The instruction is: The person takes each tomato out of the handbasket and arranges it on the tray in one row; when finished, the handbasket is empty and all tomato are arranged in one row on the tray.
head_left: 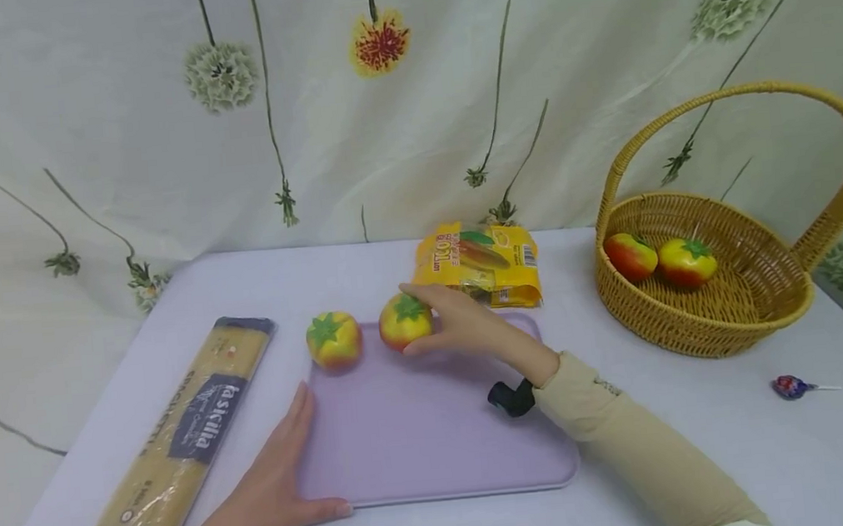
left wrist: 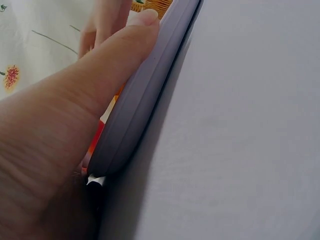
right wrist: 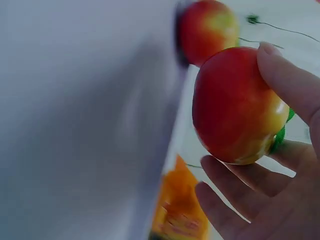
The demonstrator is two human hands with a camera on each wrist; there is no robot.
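My right hand (head_left: 464, 322) holds a red-and-yellow persimmon (right wrist: 235, 107) with a green leafy top between thumb and fingers, over the far edge of a lilac tray (head_left: 437, 437). A second persimmon (head_left: 334, 340) sits at the tray's far left corner. Along the tray's left side lies my left hand (head_left: 278, 476), fingers extended and thumb by the near left corner. In the left wrist view that thumb (left wrist: 120, 55) rests against the tray's rim (left wrist: 135, 105). The underside of the left palm is hidden.
A wicker basket (head_left: 706, 338) with two more persimmons stands at right, a lollipop (head_left: 789, 386) before it. Behind the tray lies a yellow snack bag (head_left: 482, 262). A spaghetti packet (head_left: 181, 443) lies at left. A small black object (head_left: 510, 399) shows beneath the right wrist.
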